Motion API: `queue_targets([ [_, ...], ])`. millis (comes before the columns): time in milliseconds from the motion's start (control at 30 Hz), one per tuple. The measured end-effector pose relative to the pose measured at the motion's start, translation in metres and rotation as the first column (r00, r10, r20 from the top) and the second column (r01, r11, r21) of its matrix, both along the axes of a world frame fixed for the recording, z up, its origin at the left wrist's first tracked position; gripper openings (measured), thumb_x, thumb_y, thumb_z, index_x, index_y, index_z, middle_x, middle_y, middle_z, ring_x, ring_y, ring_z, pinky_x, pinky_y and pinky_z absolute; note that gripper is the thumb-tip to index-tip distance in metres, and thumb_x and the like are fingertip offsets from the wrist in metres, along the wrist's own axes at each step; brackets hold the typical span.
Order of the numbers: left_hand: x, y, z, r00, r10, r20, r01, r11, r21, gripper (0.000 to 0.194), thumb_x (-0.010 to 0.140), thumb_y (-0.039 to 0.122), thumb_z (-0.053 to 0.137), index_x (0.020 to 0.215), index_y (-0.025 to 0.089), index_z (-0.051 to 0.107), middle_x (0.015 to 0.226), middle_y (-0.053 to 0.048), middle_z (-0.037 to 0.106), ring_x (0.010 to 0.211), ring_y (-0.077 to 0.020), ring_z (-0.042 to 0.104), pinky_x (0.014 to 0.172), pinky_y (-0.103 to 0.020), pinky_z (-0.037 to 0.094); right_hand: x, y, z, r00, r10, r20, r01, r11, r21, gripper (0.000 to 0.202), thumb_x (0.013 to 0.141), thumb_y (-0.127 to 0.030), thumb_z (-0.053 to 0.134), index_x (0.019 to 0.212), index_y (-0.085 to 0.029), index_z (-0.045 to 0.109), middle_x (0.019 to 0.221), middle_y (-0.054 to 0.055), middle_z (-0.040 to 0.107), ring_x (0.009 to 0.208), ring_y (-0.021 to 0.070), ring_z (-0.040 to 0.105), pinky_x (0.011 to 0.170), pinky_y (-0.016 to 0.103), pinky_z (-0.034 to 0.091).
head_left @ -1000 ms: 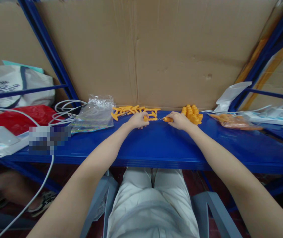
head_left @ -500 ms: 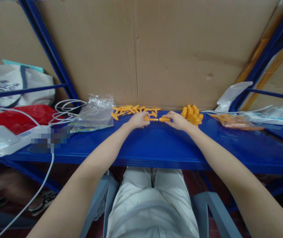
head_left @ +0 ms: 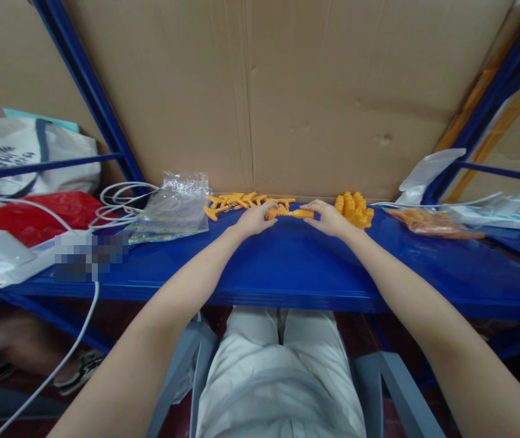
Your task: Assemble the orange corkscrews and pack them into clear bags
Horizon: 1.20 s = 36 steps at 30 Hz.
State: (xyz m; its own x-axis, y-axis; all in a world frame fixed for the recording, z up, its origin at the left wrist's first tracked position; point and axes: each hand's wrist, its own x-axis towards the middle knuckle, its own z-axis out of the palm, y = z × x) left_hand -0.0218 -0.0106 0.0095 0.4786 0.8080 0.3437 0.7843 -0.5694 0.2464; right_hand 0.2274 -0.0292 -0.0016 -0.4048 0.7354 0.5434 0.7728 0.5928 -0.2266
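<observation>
My left hand (head_left: 254, 219) and my right hand (head_left: 328, 219) both grip one small orange plastic piece (head_left: 292, 213), a ridged screw part joined to a sleeve, held just above the blue shelf (head_left: 287, 267). Left fingers pinch its left end, right fingers its right end. Behind my left hand lies a row of orange T-shaped pieces (head_left: 236, 201). A heap of orange sleeves (head_left: 354, 208) sits just right of my right hand.
A clear plastic bag (head_left: 173, 210) and coiled white cable (head_left: 118, 201) lie to the left, with a red bag (head_left: 36, 216) and a tote bag (head_left: 22, 155). A bag of orange parts (head_left: 428, 223) and white packets (head_left: 497, 213) are on the right. Cardboard backs the shelf.
My hands have come closer together and slightly forward. The gap between the screw part and the sleeve has closed, so the two orange parts now read as one piece.
</observation>
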Motion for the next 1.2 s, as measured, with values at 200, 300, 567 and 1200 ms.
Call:
queue_targets([
  [200, -0.001, 0.0, 0.0, 1.0, 0.011, -0.001, -0.011, 1.0, 0.016, 0.045, 0.087, 0.026, 0.061, 0.131, 0.02, 0.054, 0.104, -0.006, 0.07, 0.097, -0.0221, 0.067, 0.09, -0.03, 0.048, -0.004, -0.003, 0.0, 1.0, -0.025, 0.005, 0.025, 1.0, -0.018, 0.041, 0.085, -0.022, 0.06, 0.125, -0.02, 0.068, 0.121, 0.012, 0.068, 0.112, 0.0266, 0.063, 0.099, 0.044, 0.049],
  [300, 0.0, 0.002, -0.001, 0.999, -0.031, 0.026, 0.03, 0.999, 0.029, 0.042, 0.084, 0.023, 0.063, 0.125, 0.019, 0.056, 0.115, -0.007, 0.068, 0.107, -0.0228, 0.065, 0.096, -0.032, 0.047, -0.005, -0.003, -0.001, 1.0, -0.015, -0.014, 0.014, 1.0, -0.019, 0.039, 0.085, -0.023, 0.062, 0.123, -0.02, 0.068, 0.121, 0.011, 0.069, 0.113, 0.0263, 0.063, 0.101, 0.044, 0.048],
  [567, -0.001, 0.001, 0.001, 1.0, 0.009, -0.006, -0.009, 1.0, -0.006, 0.039, 0.085, 0.02, 0.065, 0.123, 0.015, 0.057, 0.109, -0.01, 0.071, 0.104, -0.0245, 0.066, 0.093, -0.033, 0.048, -0.002, 0.001, -0.006, 0.972, -0.062, -0.229, 0.011, 0.976, -0.218, 0.053, 0.081, -0.025, 0.07, 0.133, -0.016, 0.06, 0.122, 0.013, 0.068, 0.085, 0.0188, 0.069, 0.081, 0.037, 0.058],
  [1200, -0.003, 0.007, -0.001, 0.97, -0.073, 0.23, 0.096, 0.991, -0.09, 0.018, 0.075, 0.018, 0.077, 0.089, 0.017, 0.066, 0.067, 0.002, 0.065, 0.072, -0.0171, 0.066, 0.073, -0.027, 0.049, -0.007, -0.009, 0.003, 0.798, -0.242, -0.552, -0.198, 0.76, -0.619, 0.026, 0.095, -0.042, 0.059, 0.094, -0.016, 0.061, 0.069, 0.007, 0.071, 0.057, 0.0137, 0.069, 0.059, 0.023, 0.059],
])
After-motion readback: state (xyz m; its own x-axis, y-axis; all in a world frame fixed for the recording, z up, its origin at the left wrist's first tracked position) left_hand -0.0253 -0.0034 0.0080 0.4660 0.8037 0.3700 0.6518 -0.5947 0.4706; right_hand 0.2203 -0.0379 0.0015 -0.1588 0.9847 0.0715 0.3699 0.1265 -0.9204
